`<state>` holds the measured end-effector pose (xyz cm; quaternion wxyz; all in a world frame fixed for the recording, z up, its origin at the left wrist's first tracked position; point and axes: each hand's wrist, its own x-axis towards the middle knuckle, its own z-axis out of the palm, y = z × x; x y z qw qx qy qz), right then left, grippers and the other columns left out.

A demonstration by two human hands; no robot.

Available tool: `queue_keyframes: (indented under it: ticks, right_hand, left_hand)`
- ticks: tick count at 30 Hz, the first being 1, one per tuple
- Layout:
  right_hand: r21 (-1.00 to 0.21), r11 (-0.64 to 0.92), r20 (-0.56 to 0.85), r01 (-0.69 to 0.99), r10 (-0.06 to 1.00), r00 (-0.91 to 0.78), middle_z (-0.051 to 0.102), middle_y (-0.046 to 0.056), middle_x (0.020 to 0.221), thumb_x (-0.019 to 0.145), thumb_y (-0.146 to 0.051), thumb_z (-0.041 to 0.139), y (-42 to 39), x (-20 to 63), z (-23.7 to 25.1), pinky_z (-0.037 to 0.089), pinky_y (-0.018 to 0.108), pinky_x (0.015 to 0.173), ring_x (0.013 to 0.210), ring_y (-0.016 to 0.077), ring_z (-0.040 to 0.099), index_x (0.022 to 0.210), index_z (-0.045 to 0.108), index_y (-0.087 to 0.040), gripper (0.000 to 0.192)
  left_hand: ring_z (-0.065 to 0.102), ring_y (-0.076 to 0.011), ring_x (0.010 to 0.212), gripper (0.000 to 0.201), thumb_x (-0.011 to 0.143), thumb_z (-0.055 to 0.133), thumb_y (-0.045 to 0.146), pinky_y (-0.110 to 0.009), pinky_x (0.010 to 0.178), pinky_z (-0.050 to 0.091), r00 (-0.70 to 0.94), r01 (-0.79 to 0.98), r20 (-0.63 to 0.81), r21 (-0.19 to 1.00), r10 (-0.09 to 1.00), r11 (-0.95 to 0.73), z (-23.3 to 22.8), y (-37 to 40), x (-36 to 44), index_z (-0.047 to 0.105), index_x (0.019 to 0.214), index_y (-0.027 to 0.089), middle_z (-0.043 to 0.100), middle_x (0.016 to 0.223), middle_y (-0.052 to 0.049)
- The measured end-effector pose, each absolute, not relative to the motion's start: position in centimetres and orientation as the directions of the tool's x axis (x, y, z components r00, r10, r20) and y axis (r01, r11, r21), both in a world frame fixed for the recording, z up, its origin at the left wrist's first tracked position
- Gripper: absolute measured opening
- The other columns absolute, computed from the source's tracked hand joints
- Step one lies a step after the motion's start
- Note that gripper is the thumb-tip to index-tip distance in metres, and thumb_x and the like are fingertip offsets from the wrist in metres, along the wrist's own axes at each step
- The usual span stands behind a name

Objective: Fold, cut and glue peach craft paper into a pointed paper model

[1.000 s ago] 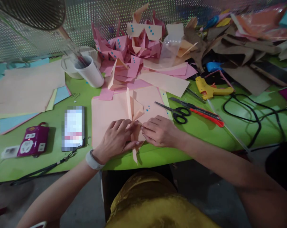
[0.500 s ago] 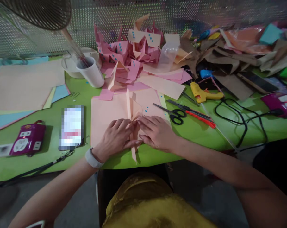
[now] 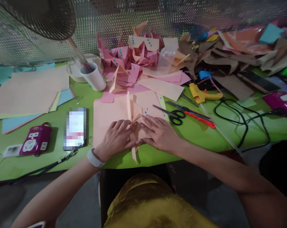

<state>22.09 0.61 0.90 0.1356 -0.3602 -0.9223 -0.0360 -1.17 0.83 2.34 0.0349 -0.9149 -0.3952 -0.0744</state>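
A folded peach paper piece [image 3: 129,107] stands with its narrow upright edge running toward me, on top of a flat peach sheet [image 3: 105,111]. My left hand [image 3: 116,134] is closed on it from the left, thumb nearer me and fingertips at its fold. My right hand [image 3: 159,133] lies on the right side of the piece, fingers stretched out and thumb apart, the tips touching the paper. Black-handled scissors [image 3: 177,116] lie just right of that hand, beside a red-handled cutter [image 3: 200,118].
A phone [image 3: 75,129] and a purple power adapter [image 3: 36,139] lie at left. Behind are a white cup [image 3: 96,77], a fan [image 3: 43,19] and a pile of folded pink paper [image 3: 121,52]. A yellow glue gun [image 3: 202,94] with a black cord [image 3: 243,123] sits at right.
My right fingers have shifted slightly right and spread from the fold, showing more of the folded flap. My left hand keeps its hold. The whole view has shifted a little.
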Motion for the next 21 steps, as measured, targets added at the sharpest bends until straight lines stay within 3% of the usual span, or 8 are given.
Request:
queue_keyframes:
  ticks: [6, 9, 11, 13, 16, 21]
  right_hand:
    - [-0.046, 0.732, 0.293, 0.680, 0.660, -0.691, 0.057, 0.018, 0.137, 0.100, -0.047, 0.040, 0.4, 22.4, 0.8, 0.041, 0.047, 0.102, 0.125, 0.0314, 0.051, 0.132, 0.060, -0.011, 0.052]
    - [-0.072, 0.728, 0.281, 0.682, 0.671, -0.686, 0.060, 0.017, 0.133, 0.099, -0.050, 0.041, 0.4, 22.5, 0.8, 0.042, 0.046, 0.100, 0.123, 0.0320, 0.051, 0.128, 0.063, -0.013, 0.052]
    - [-0.086, 0.725, 0.274, 0.684, 0.677, -0.683, 0.062, 0.017, 0.130, 0.099, -0.051, 0.040, 0.4, 22.4, 0.9, 0.043, 0.046, 0.098, 0.123, 0.0322, 0.051, 0.126, 0.065, -0.014, 0.052]
    - [-0.091, 0.721, 0.272, 0.687, 0.681, -0.680, 0.062, 0.017, 0.130, 0.099, -0.051, 0.040, 0.4, 22.4, 1.0, 0.043, 0.045, 0.098, 0.124, 0.0324, 0.050, 0.125, 0.065, -0.012, 0.053]
    - [-0.093, 0.716, 0.266, 0.692, 0.687, -0.676, 0.060, 0.017, 0.133, 0.099, -0.050, 0.040, 0.3, 22.4, 1.1, 0.041, 0.045, 0.100, 0.126, 0.0325, 0.048, 0.127, 0.063, -0.011, 0.053]
    - [-0.104, 0.715, 0.236, 0.691, 0.693, -0.682, 0.058, 0.017, 0.135, 0.099, -0.046, 0.043, 0.3, 22.3, 1.2, 0.039, 0.045, 0.102, 0.128, 0.0317, 0.046, 0.129, 0.062, -0.012, 0.049]
  left_hand:
    - [0.057, -0.0287, 0.104, 0.060, 0.092, 0.042, 0.064, -0.043, 0.085, 0.047, 0.679, 0.718, 0.147, 0.072, 0.719, -0.692, 3.2, 1.0, -1.3, 0.056, 0.130, 0.020, 0.062, 0.117, -0.014]
    - [0.059, -0.0243, 0.099, 0.051, 0.093, 0.048, 0.057, -0.038, 0.082, 0.048, 0.597, 0.737, 0.207, 0.241, 0.775, -0.632, 4.7, 2.1, -1.2, 0.060, 0.125, 0.020, 0.063, 0.109, -0.013]
    - [0.060, -0.0205, 0.088, 0.041, 0.091, 0.054, 0.051, -0.033, 0.074, 0.047, 0.420, 0.799, 0.233, 0.362, 0.877, -0.479, 5.8, 3.4, -0.8, 0.066, 0.109, 0.016, 0.065, 0.097, -0.011]
    - [0.055, -0.0167, 0.067, 0.037, 0.086, 0.059, 0.053, -0.030, 0.060, 0.039, 0.306, 0.878, 0.060, 0.369, 0.950, -0.306, 6.6, 4.9, -0.1, 0.067, 0.079, 0.017, 0.063, 0.073, -0.005]
    - [0.048, -0.0139, 0.055, 0.040, 0.078, 0.066, 0.055, -0.030, 0.053, 0.030, 0.299, 0.911, -0.283, 0.370, 0.911, -0.184, 6.8, 6.7, 0.8, 0.062, 0.061, 0.019, 0.056, 0.057, -0.001]
    - [0.036, -0.0114, 0.049, 0.052, 0.069, 0.068, 0.064, -0.031, 0.050, 0.020, 0.271, 0.929, -0.376, 0.344, 0.886, -0.139, 6.0, 7.9, 1.5, 0.048, 0.049, 0.020, 0.042, 0.047, 0.002]
